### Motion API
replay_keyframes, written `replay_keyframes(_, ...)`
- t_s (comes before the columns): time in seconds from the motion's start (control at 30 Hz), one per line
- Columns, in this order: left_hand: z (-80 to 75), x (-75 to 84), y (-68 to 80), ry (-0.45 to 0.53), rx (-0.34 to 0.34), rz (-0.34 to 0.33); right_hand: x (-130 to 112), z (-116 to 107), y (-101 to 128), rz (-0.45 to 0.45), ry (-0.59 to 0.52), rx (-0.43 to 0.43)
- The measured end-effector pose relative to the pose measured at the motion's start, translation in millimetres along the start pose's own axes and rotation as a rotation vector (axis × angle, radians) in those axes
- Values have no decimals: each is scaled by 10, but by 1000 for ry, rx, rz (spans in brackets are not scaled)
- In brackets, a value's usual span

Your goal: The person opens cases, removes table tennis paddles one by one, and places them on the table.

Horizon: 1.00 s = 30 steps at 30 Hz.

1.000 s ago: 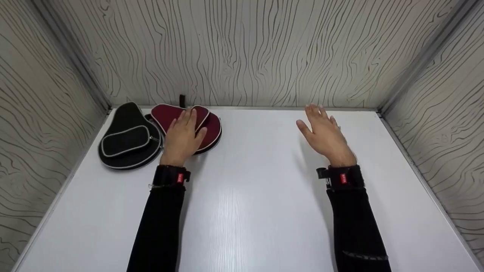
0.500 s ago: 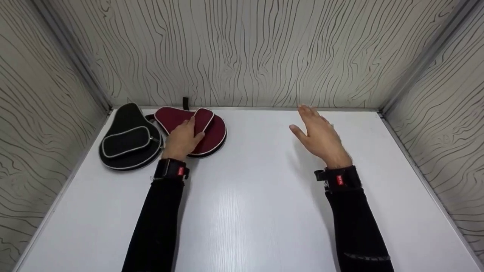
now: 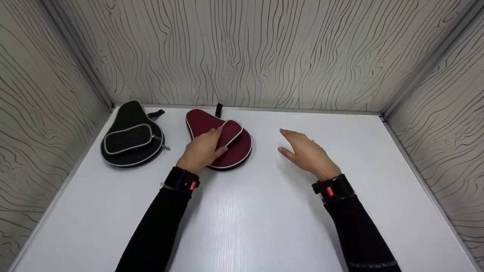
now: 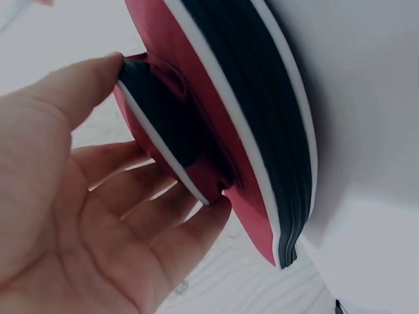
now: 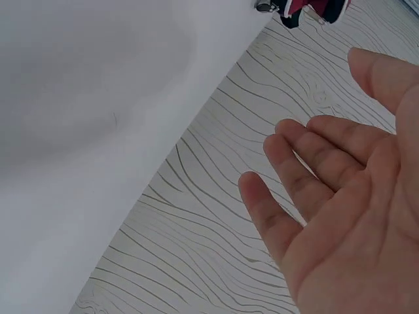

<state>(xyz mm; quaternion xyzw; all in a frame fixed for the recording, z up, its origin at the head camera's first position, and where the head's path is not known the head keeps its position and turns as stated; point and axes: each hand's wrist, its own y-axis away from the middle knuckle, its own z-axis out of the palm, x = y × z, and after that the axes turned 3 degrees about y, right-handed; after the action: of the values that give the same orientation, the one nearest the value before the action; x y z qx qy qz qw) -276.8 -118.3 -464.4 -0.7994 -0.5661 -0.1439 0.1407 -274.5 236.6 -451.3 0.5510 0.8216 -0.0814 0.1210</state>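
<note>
A dark red table tennis paddle case [image 3: 240, 153] with white piping lies on the white table, left of the middle. My left hand [image 3: 202, 150] grips its raised front pocket [image 3: 231, 132]. In the left wrist view, the thumb and fingers [image 4: 190, 239] take that pocket from opposite edges, and the case's dark zip side [image 4: 278, 131] faces the table. To the right, my right hand [image 3: 308, 155] hovers over the table with nothing in it, its fingers loosely extended. The right wrist view shows its bare palm [image 5: 353, 229].
A black paddle case [image 3: 128, 139] of the same shape lies at the left with its zip pull and strap toward the red one. Wood-patterned panels, including the back wall [image 3: 242, 56], enclose the table [image 3: 242, 219] at the back and both sides.
My left hand has closed on the red case and moved it right and toward me, away from the black case. The right hand has moved left and nearer to me.
</note>
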Motion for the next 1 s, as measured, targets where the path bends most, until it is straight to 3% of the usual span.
replay_keyframes(0.5,18,295,140,81,-142,165,-81,248,15,-103,64,-129)
replay_keyframes(0.7,-20,399,197,65,-187,192,-164,345,6,-176,139,-96)
replay_keyframes(0.87,0,450,212,23,-194,198,-220,390,17,-166,183,-40)
replay_keyframes(1.0,68,510,186,-31,-154,187,-218,365,26,-126,155,-74)
